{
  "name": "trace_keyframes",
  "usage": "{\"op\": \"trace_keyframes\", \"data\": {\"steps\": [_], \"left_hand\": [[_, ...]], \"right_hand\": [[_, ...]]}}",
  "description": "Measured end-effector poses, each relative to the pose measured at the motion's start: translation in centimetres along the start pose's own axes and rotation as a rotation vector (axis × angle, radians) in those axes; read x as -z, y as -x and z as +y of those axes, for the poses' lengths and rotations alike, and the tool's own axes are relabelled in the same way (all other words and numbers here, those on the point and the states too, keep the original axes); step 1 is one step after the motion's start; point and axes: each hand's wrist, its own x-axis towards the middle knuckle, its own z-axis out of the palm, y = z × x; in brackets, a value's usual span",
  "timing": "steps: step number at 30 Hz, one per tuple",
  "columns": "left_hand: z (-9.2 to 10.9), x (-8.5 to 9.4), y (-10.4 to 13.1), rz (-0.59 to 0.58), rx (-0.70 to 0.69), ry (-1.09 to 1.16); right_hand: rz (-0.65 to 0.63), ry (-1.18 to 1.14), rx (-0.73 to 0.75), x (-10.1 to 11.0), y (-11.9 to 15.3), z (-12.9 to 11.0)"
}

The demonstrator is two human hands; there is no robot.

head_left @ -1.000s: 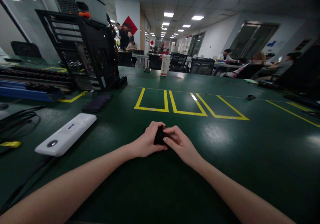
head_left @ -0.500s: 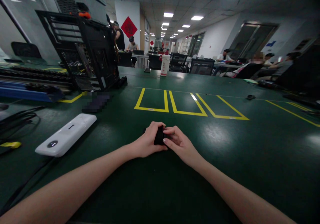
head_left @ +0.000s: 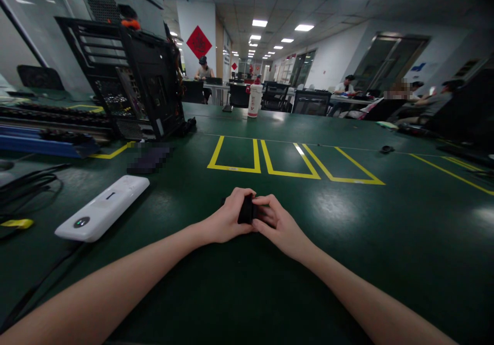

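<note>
Low over the green table, a small black box-like object sits between my two hands. My left hand is closed around its left side, fingers over the top and thumb along the near edge. On its right end rest the curled fingertips and thumb of my right hand. The hands cover most of the object, so its exact kind cannot be made out.
Left of my arms lies a white handheld device with a black cable. Behind it are a dark blurred item and an open computer case. Yellow tape outlines mark the table ahead. A white cup stands farther back.
My right fingertips and thumb have shifted slightly to the right along the black object, exposing a little more of it. My left hand stays put. A standing person at the back is gone from view.
</note>
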Motion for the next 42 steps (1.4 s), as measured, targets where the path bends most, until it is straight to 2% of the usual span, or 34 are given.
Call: {"op": "trace_keyframes", "data": {"steps": [6, 12, 16, 20, 29, 35, 42], "left_hand": [[-0.08, -0.03, 0.03, 0.014, -0.004, 0.020], [-0.28, -0.14, 0.07, 0.006, 0.005, 0.022], [-0.75, -0.53, -0.07, 0.054, -0.022, 0.004], [-0.85, -0.60, -0.12, 0.046, -0.018, 0.016], [-0.22, -0.24, -0.02, 0.025, 0.002, 0.014], [-0.27, -0.18, -0.02, 0.017, 0.000, -0.009], [-0.49, -0.36, -0.06, 0.021, -0.014, 0.006]], "right_hand": [[0.034, 0.006, -0.002, -0.11, -0.28, -0.03], [0.038, 0.061, -0.071, 0.01, -0.17, -0.25], [0.004, 0.001, -0.022, -0.06, -0.02, -0.07], [0.028, -0.027, 0.018, -0.17, -0.12, 0.08], [0.039, 0.068, -0.046, -0.03, -0.22, -0.31], [-0.003, 0.010, -0.039, -0.14, 0.02, -0.16], [0.026, 0.014, 0.015, -0.03, -0.10, -0.17]]}}
